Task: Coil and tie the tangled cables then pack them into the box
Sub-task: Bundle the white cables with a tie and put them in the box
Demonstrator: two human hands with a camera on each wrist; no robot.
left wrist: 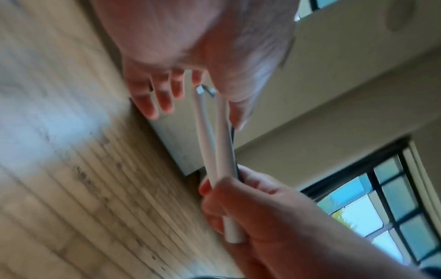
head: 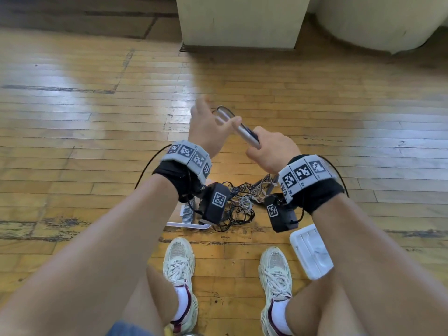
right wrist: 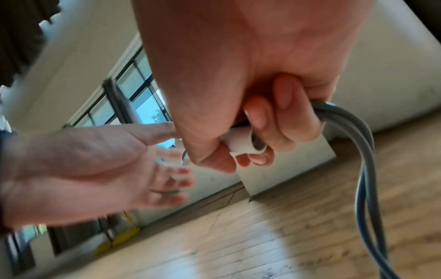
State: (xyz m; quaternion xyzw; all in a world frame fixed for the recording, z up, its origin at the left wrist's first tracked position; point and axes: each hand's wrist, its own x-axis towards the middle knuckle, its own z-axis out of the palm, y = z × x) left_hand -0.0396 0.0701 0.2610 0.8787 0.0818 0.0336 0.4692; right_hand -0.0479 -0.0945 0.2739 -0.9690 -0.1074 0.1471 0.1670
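A cable bundle (head: pixel 244 134) with two long white sleeves and a dark loop at its far end is held above the floor. My right hand (head: pixel 271 151) grips its near end in a fist; in the right wrist view the white sleeve (right wrist: pixel 241 143) and grey cable strands (right wrist: pixel 358 151) pass through that fist. My left hand (head: pixel 208 122) is open with fingers spread, and its thumb rests against the sleeves (left wrist: pixel 210 141) near the loop. A tangled cable pile (head: pixel 242 202) lies on the floor below my wrists. The white box (head: pixel 311 251) sits by my right shoe.
A white tray or lid (head: pixel 186 223) lies partly hidden under my left wrist camera. My two shoes (head: pixel 179 263) stand just behind the pile. A cream pillar base (head: pixel 242 20) and a rounded cream column (head: pixel 383 20) rise at the far side of the wooden floor.
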